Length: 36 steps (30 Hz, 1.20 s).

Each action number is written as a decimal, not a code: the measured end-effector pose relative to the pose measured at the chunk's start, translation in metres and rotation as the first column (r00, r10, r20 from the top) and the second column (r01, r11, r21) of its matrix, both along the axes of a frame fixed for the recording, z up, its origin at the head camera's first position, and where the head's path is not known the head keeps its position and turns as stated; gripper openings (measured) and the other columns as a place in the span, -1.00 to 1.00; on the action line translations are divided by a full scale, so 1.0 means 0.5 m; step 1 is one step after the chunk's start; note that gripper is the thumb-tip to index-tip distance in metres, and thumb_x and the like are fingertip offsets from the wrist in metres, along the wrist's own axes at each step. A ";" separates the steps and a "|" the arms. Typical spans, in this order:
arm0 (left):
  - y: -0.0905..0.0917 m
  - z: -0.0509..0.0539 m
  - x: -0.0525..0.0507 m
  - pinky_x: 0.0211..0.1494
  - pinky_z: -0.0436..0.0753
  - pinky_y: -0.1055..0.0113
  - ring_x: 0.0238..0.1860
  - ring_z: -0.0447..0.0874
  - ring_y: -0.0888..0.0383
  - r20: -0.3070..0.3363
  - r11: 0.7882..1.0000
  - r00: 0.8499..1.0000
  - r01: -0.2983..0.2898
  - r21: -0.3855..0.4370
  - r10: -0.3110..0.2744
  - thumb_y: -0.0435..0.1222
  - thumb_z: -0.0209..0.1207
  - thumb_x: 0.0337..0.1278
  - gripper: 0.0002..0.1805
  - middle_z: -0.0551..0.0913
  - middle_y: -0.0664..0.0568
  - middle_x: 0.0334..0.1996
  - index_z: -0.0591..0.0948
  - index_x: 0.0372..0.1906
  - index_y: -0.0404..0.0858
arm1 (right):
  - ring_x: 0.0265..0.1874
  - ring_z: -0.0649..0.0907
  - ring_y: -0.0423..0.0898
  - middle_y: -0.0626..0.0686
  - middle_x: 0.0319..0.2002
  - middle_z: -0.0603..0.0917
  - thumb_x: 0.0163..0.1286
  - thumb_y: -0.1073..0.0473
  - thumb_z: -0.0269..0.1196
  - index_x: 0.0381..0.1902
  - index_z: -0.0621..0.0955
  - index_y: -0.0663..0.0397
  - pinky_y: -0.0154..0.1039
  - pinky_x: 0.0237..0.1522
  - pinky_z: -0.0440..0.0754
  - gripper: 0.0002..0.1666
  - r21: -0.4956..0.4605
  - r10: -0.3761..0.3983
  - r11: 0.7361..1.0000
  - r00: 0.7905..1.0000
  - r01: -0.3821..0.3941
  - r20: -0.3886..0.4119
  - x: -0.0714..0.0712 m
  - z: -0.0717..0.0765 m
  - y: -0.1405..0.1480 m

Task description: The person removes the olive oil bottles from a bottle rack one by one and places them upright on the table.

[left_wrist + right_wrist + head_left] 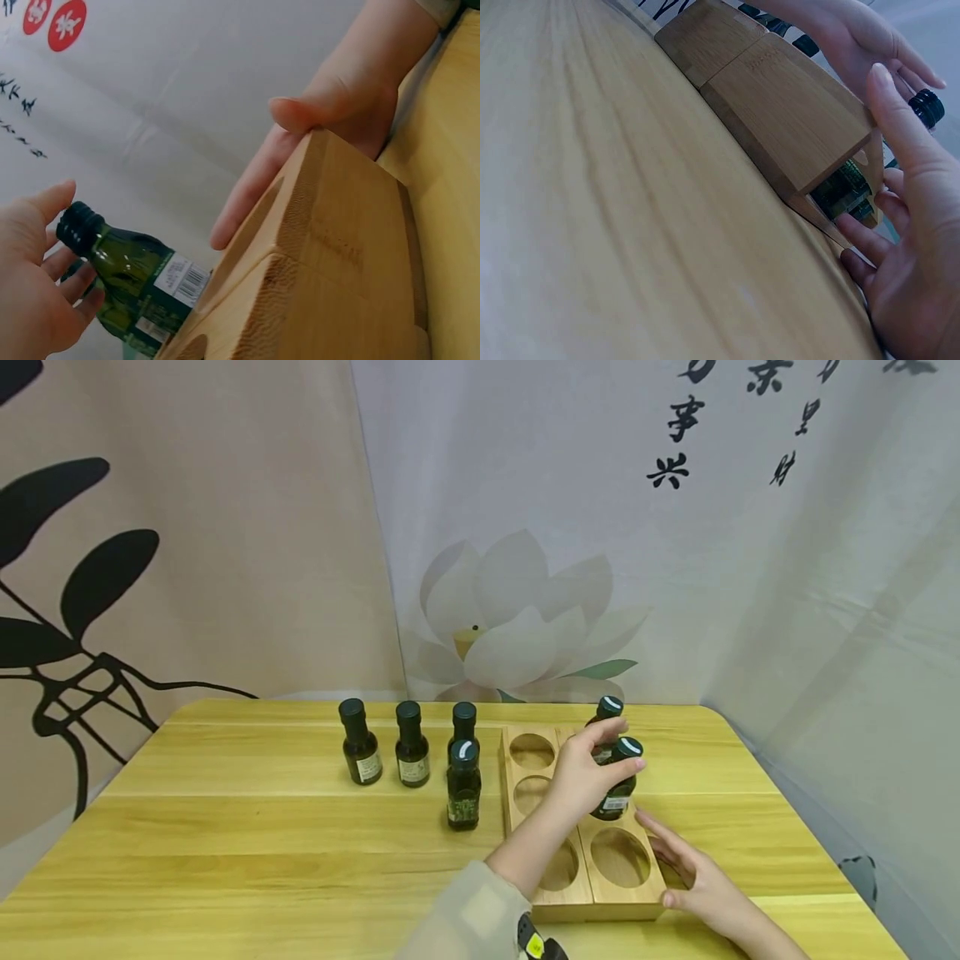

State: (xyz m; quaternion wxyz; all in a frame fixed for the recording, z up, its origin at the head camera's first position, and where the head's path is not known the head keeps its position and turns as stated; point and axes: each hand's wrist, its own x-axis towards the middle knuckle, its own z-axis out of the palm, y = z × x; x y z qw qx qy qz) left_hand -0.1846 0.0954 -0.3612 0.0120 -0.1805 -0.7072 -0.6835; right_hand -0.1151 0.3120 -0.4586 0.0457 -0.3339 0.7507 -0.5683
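Observation:
My left hand [585, 777] is at a dark green glass bottle [615, 806] standing in the right column of a wooden bottle rack [592, 912]. In the left wrist view its thumb and loosely bent fingers lie around the black cap and neck of the bottle [150, 274], without a visible firm grip. Behind it, a second bottle [610, 706] stands in the rack, partly hidden by my fingers. My right hand [693, 881] rests against the rack's right side, its fingers [907, 127] extended along the edge and wall.
Left of the rack, several similar bottles stand on the wooden table: one at far left [362, 747], one beside it [412, 747], one farther right [464, 720] and one in front of that [463, 793]. A printed cloth [525, 485] hangs behind the table.

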 end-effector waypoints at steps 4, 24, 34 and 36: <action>0.007 -0.008 -0.004 0.14 0.47 0.33 0.03 0.48 0.35 0.012 1.000 1.000 -0.005 -0.005 0.005 -0.18 0.38 0.06 -0.47 0.59 0.31 -0.01 0.56 0.20 -0.03 | 0.27 0.36 -0.18 0.09 0.47 0.12 0.39 -0.11 0.18 0.50 0.04 0.21 -0.44 0.22 0.26 -0.06 -0.008 0.003 1.000 1.000 -0.003 0.003 0.000 0.000 -0.002; 0.014 -0.007 -0.001 -0.19 0.60 0.47 -0.21 0.62 0.35 0.022 0.999 1.000 -0.010 0.036 0.009 -0.31 0.38 0.03 -0.60 0.69 0.20 -0.22 0.68 0.04 -0.07 | 0.25 0.41 -0.13 0.05 0.45 0.17 0.39 -0.09 0.21 0.49 0.04 0.26 -0.42 0.20 0.29 -0.05 -0.022 0.009 1.000 1.000 -0.009 0.008 0.000 -0.001 -0.004; 0.003 0.011 -0.005 -0.24 0.60 0.47 -0.23 0.61 0.34 0.013 0.999 0.999 -0.043 0.016 0.043 -0.29 0.40 0.01 -0.59 0.68 0.22 -0.26 0.68 0.05 -0.04 | 0.25 0.41 -0.13 0.06 0.45 0.18 0.38 -0.10 0.21 0.49 0.05 0.24 -0.42 0.20 0.28 -0.04 -0.021 0.007 1.000 1.000 -0.007 0.006 -0.001 -0.004 -0.003; 0.000 0.020 -0.005 -0.25 0.61 0.46 -0.24 0.61 0.33 -0.003 0.999 0.999 -0.044 0.019 0.044 -0.30 0.40 0.01 -0.59 0.68 0.21 -0.28 0.68 0.05 -0.05 | 0.25 0.41 -0.12 0.07 0.45 0.18 0.38 -0.10 0.21 0.49 0.05 0.24 -0.42 0.21 0.28 -0.04 -0.023 0.007 1.000 1.000 -0.007 0.002 -0.002 -0.004 -0.003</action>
